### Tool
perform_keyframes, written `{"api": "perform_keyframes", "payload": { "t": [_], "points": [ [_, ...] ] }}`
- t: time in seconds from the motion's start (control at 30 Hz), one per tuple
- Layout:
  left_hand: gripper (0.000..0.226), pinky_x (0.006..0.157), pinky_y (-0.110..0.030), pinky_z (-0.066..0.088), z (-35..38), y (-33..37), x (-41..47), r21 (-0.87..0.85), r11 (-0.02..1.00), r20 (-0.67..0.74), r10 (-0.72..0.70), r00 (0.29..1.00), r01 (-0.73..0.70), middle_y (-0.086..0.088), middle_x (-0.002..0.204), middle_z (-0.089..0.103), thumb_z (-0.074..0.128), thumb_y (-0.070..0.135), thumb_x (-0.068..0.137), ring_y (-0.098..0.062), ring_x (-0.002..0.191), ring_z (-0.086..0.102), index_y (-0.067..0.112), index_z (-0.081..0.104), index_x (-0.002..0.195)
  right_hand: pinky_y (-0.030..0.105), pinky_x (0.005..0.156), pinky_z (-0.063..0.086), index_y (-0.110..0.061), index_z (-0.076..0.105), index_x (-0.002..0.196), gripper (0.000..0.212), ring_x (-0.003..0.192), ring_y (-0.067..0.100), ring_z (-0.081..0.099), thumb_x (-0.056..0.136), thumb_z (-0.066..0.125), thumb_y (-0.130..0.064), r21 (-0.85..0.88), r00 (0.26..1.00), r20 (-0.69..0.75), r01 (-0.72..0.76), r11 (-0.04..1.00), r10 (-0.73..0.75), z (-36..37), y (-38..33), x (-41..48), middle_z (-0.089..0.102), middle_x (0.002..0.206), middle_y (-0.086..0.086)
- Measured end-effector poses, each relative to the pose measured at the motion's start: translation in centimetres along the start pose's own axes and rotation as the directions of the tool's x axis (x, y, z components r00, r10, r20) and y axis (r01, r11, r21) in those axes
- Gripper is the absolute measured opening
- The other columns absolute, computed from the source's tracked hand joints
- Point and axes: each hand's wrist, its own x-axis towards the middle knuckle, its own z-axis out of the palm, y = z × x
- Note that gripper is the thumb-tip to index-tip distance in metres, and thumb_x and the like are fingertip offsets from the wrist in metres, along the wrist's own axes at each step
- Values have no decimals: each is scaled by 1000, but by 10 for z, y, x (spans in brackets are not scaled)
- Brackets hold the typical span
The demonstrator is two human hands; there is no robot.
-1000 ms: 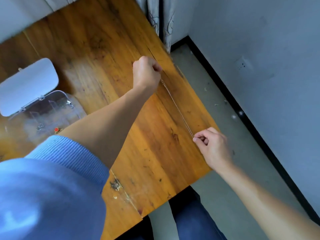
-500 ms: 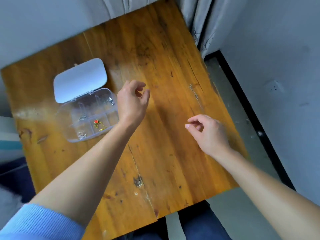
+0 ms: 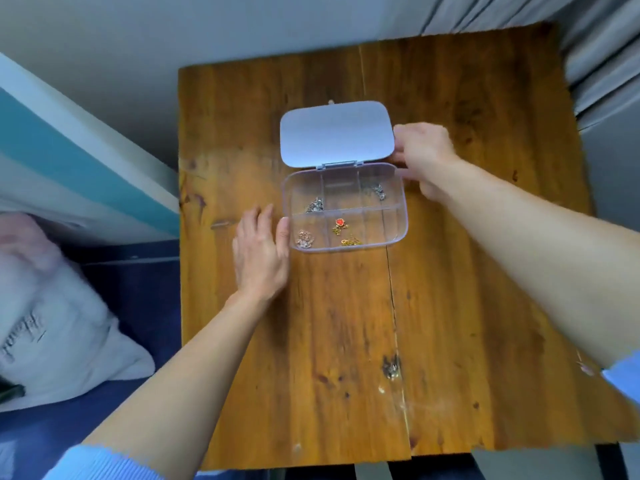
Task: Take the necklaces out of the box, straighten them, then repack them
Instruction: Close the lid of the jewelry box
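Observation:
A clear plastic box [image 3: 398,233] with divided compartments stands open at the middle of the wooden table [image 3: 346,341], its white lid [image 3: 337,133] flipped back flat. Inside lie a silver necklace [image 3: 314,205] at far left, another silver one [image 3: 378,191] at far right, a rose-gold one [image 3: 304,238] at near left, and a gold chain with a red heart pendant [image 3: 341,224] in the near middle. My left hand [image 3: 259,251] lies flat beside the box, thumb against its left rim. My right hand [image 3: 424,157] grips the box's far right corner by the hinge.
A white pillow [image 3: 52,323] and dark blue bedding [image 3: 138,292] lie left of the table. Grey curtains [image 3: 602,64] hang at the back right. The table's left edge runs close to the bed, and its near edge is at the bottom of the view.
Both hands let go of the stretched chain at the table's right edge and moved left to the box. The view swung left, so that chain is out of sight.

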Motion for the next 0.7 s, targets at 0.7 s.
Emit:
{"api": "perform_keyframes", "payload": {
  "t": [0.7],
  "points": [
    [48, 120, -39, -5, 13, -15, -5, -52, 997, 94, 56, 994, -51, -7, 163, 8, 19, 47, 100, -20, 150, -5, 34, 47, 138, 29, 66, 56, -21, 62, 101, 12, 82, 14, 67, 89, 61, -18, -371, 848, -137, 435, 820, -512, -20, -20, -8, 69, 89, 2]
  ]
}}
